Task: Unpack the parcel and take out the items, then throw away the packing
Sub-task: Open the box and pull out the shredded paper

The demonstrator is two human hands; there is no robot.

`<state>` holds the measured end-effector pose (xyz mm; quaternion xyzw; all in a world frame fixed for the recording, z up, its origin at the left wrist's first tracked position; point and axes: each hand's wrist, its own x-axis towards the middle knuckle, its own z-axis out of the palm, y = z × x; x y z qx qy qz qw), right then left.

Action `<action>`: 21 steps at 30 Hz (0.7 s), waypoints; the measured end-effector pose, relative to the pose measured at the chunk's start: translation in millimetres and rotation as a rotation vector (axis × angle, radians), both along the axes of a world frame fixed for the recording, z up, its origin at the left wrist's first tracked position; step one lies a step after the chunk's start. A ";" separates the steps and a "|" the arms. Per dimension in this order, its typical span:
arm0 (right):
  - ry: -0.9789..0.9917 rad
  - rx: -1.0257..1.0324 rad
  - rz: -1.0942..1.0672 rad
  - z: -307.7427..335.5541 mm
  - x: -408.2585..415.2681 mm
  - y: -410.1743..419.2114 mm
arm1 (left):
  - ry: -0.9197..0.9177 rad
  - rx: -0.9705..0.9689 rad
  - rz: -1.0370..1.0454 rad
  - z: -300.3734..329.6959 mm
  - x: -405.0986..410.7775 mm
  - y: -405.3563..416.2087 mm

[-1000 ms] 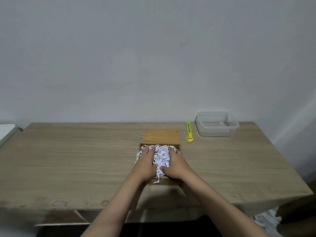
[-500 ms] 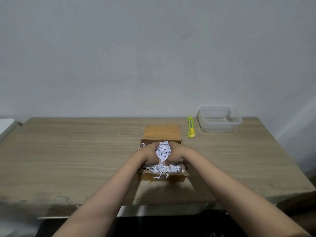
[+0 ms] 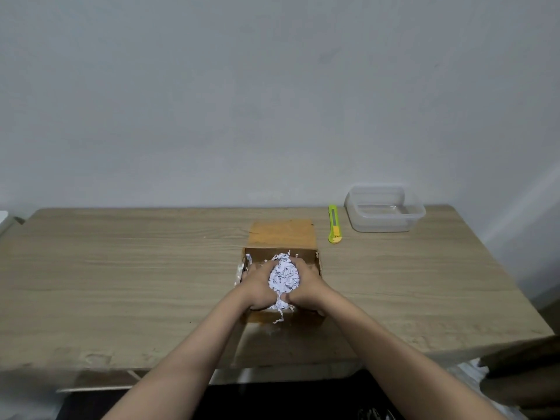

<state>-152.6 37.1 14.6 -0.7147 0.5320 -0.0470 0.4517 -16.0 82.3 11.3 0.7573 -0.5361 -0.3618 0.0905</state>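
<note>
An open brown cardboard box (image 3: 303, 256) sits in the middle of the wooden table, its lid flap (image 3: 281, 233) folded back flat behind it. A wad of white shredded paper (image 3: 284, 277) is squeezed between my two hands just above the box. My left hand (image 3: 256, 283) cups the wad from the left, my right hand (image 3: 306, 286) from the right. A few strips dangle over the box's front wall. What lies deeper in the box is hidden by my hands and the paper.
A yellow-green utility knife (image 3: 334, 224) lies right of the box flap. Beyond it stands a clear plastic container (image 3: 384, 212) near the table's back right corner. A dark object (image 3: 521, 377) sits below the table's right front corner. The wall is close behind the table (image 3: 121, 268).
My hands, pressed flat on the shredded paper a second ago, have gathered it into a wad and lifted it slightly out of the box.
</note>
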 end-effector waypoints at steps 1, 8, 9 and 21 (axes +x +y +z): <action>-0.012 -0.012 -0.004 -0.6 0.0 -0.5 | -0.004 0.015 -0.005 1.7 0.1 0.0; -0.013 0.022 0.021 -2.2 -0.5 -6.0 | -0.002 0.105 -0.091 11.7 5.2 -7.2; -0.007 0.039 0.021 -2.5 0.5 -6.5 | 0.026 0.108 -0.078 10.5 6.3 -7.9; 0.226 0.059 0.177 4.4 3.7 -16.1 | 0.220 0.341 -0.160 12.2 26.8 -16.6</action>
